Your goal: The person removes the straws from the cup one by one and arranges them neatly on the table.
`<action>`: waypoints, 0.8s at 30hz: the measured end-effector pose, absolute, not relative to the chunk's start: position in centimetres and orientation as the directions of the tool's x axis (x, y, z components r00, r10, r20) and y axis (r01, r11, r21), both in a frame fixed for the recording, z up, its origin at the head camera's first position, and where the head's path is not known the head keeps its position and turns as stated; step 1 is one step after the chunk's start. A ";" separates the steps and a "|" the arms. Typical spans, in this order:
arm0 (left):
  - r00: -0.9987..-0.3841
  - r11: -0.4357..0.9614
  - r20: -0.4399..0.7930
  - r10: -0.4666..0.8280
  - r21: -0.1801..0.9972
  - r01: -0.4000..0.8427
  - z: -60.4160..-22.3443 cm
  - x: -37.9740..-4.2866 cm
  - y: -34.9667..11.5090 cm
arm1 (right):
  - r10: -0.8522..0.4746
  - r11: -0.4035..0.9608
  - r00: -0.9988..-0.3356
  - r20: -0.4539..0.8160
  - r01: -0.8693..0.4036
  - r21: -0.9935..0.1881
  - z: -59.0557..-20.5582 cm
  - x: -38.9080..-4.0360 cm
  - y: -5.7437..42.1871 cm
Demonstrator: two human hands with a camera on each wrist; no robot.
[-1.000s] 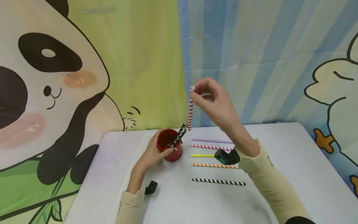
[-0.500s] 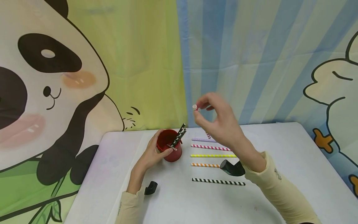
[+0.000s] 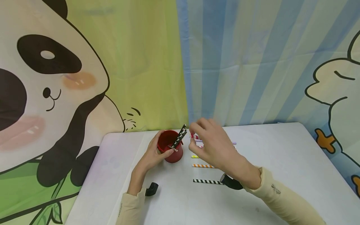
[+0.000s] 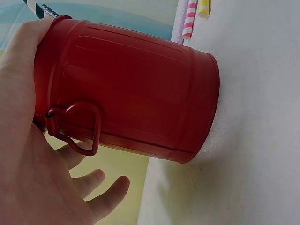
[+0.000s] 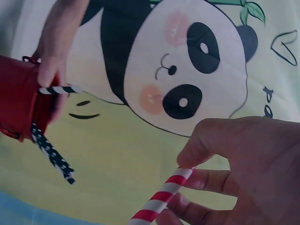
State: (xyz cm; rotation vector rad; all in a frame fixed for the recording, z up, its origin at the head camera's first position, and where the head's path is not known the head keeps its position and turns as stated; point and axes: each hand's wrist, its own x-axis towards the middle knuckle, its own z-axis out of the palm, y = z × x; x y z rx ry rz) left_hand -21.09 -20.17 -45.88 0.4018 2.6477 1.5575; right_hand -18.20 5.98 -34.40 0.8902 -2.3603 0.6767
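Observation:
My left hand (image 3: 153, 153) holds a small red metal bucket (image 3: 175, 157) at its rim, thumb on the near side. In the left wrist view the bucket's wire handle (image 4: 97, 126) hangs beside the palm. Black straws with white dots (image 3: 180, 138) lean out of the bucket, and a black-and-white striped straw (image 5: 61, 90) shows at its rim in the right wrist view. To the right of the bucket, my right hand (image 3: 215, 148) pinches a red-and-white striped paper straw (image 5: 161, 198) near one end, low over the row of straws.
On the white table (image 3: 168, 200) lie a purple straw (image 3: 234, 142), a yellow one (image 3: 194, 156), an orange-striped one (image 3: 203, 166), a black-striped one (image 3: 208, 181) and a pink-striped one (image 4: 189, 19). A printed curtain (image 3: 152, 62) hangs behind the table.
My right hand has come down from high above the table toward the straws, bringing the red-and-white straw with it. My left hand and the bucket have stayed in place.

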 end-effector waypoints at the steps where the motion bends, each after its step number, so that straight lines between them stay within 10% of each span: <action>1: -0.965 0.457 0.092 0.245 0.867 0.199 -45.9 -21.1 -20.2 | -0.450 0.676 -0.648 0.615 -0.697 -0.239 -34.8 -18.0 5.9; 24: -0.978 0.501 -0.006 0.211 0.859 0.103 -45.6 -20.9 -20.1 | -0.575 0.790 -0.729 0.371 -0.613 0.017 -46.3 -13.2 5.0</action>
